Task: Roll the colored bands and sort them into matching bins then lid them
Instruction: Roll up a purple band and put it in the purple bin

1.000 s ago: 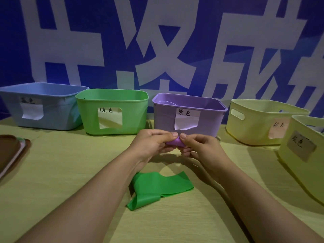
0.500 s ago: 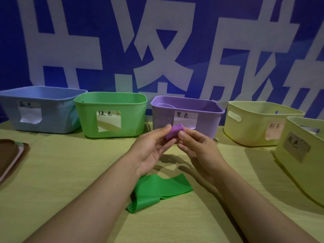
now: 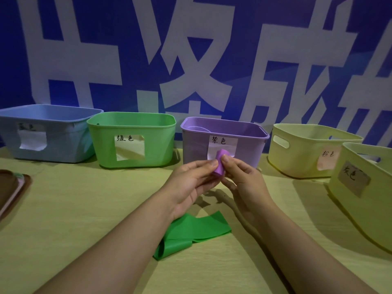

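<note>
A small rolled purple band (image 3: pixel 220 163) stands nearly upright between both my hands, just in front of the purple bin (image 3: pixel 250 145). My left hand (image 3: pixel 191 183) pinches its left side with thumb and fingertips. My right hand (image 3: pixel 244 179) pinches its right side. Below my wrists a green band (image 3: pixel 197 234) lies unrolled and folded on the table. The green bin (image 3: pixel 131 124) stands left of the purple one.
A blue bin (image 3: pixel 53 115) stands at far left; two pale yellow bins (image 3: pixel 307 132) (image 3: pixel 364 187) stand at right, each with a paper label. Stacked brownish lids (image 3: pixel 10 187) lie at the left table edge. A blue printed wall rises behind.
Both hands have lifted the purple roll from low near the table up toward the purple bin's front, and turned it from lying sideways to nearly upright.
</note>
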Demonstrator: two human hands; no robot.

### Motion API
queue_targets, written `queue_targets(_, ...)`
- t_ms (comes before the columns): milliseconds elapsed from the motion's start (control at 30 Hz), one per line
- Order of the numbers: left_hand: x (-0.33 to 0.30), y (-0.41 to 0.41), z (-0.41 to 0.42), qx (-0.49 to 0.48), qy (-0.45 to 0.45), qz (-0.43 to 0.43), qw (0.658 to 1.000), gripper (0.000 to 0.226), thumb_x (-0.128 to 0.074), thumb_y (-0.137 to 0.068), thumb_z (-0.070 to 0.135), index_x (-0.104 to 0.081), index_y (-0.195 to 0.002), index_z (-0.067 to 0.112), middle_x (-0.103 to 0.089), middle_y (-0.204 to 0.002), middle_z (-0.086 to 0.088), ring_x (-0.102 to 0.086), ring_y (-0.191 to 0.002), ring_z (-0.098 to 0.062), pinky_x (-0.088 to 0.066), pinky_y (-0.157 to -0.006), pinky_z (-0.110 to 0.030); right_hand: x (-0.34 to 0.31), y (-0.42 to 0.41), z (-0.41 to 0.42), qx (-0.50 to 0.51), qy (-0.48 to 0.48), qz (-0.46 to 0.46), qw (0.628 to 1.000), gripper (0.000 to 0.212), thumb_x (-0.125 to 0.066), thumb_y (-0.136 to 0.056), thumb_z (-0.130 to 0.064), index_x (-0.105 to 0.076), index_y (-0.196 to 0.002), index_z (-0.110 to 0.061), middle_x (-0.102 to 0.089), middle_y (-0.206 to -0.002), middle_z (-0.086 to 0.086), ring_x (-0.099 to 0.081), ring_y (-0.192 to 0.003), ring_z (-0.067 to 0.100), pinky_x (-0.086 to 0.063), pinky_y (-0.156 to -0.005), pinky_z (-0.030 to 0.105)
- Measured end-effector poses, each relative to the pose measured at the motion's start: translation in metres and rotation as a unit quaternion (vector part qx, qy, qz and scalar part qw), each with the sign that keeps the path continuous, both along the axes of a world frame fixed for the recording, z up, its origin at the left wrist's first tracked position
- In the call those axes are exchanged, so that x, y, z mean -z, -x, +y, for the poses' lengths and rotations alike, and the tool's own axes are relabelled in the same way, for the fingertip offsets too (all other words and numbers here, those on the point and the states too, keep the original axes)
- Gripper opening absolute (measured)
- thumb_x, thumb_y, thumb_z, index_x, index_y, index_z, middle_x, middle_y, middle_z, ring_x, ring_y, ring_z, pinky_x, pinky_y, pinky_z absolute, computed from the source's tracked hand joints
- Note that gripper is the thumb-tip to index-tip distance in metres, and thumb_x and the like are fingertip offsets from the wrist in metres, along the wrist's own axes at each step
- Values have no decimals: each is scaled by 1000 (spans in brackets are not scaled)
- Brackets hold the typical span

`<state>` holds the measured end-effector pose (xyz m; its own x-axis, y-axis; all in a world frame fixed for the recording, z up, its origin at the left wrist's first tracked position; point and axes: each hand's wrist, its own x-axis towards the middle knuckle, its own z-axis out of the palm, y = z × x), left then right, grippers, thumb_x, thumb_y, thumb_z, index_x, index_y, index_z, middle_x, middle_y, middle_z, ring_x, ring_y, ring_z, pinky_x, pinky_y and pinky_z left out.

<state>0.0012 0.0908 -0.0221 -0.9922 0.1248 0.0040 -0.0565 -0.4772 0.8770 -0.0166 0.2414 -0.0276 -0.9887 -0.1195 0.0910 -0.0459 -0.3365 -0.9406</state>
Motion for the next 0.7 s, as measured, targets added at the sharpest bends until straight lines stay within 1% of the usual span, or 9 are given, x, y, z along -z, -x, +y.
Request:
queue_targets(33, 0, 0, 1, -20, 20, 11, 1000, 42, -74, -85, 13, -67, -124, 0, -76, -113, -18, -74, -107, -25, -61, -87, -29, 0, 0, 1, -5, -6, -5, 1000, 31, -73, -87, -35, -78, -107, -11, -76, -107, 12, -66, -114, 31, -53, -79, 34)
queue_targets(133, 1, 0, -1, -62, 74, 38, 995, 24, -73, -90, 9, -72, -114, 5, -78, -106, -15, -76, -101, -24, -62, -83, -27, 1, 1, 2, -19, -21, -14, 1000, 30, -71, -90, -37, -79, -107, -14, -77, -109, 10, -63, -117, 31, -50, -82, 34)
queue_targets(267, 1, 1, -3, -85, 162, 72, 980, 22, -76, -90, 16, -75, -111, 13, -80, -100, -6, -77, -95, -19, -62, -88, -32, 3, 1, 2, -10, -37, 14, 999, 26, -68, -93, -35, -79, -105, -14, -77, -106, 11, -66, -114, 31, -53, -87, 35)
queue_targets(333, 3, 2, -5, -106, 226, 98, 963, 22, -76, -91, 20, -76, -112, 16, -80, -99, -2, -77, -92, -15, -62, -89, -34, 4, 1, 1, 10, -63, 49, 997, 22, -65, -96, -31, -79, -101, -15, -77, -102, 9, -68, -110, 30, -53, -92, 37)
queue_targets(433, 5, 4, -7, -125, 318, 145, 928, 23, -74, -93, 28, -75, -115, 23, -78, -101, 6, -75, -93, -8, -62, -91, -37, 6, 1, 0, 30, -115, 86, 989, 26, -61, -98, -32, -77, -107, -14, -78, -100, 6, -71, -105, 23, -55, -95, 37)
queue_targets(500, 6, 5, -7, -121, 361, 164, 910, 25, -72, -94, 32, -74, -119, 27, -77, -104, 10, -72, -98, -6, -60, -95, -39, 8, 1, 2, 39, -145, 104, 983, 27, -59, -100, -32, -75, -110, -13, -78, -101, 5, -72, -104, 21, -59, -89, 34)
queue_targets(600, 4, 5, -8, -123, 397, 177, 892, 27, -70, -95, 37, -72, -121, 31, -74, -109, 14, -68, -104, -4, -56, -99, -40, 6, -4, 4, 45, -166, 108, 979, 25, -58, -101, -32, -74, -109, -16, -78, -101, 3, -72, -101, 17, -59, -68, 24)
queue_targets(667, 3, 5, -12, -141, 409, 180, 884, 27, -68, -96, 40, -71, -122, 31, -72, -112, 16, -65, -107, -3, -55, -99, -37, 3, -8, 3, 57, -169, 105, 978, 21, -57, -101, -30, -73, -108, -18, -76, -100, 3, -71, -98, 15, -56, -61, 18)
queue_targets(700, 3, 6, -15, -151, 414, 179, 880, 28, -67, -96, 41, -70, -123, 31, -71, -113, 17, -64, -107, -2, -54, -97, -33, 2, -9, 3, 67, -166, 103, 978, 18, -57, -102, -29, -71, -107, -19, -75, -100, 2, -71, -96, 14, -55, -60, 17)
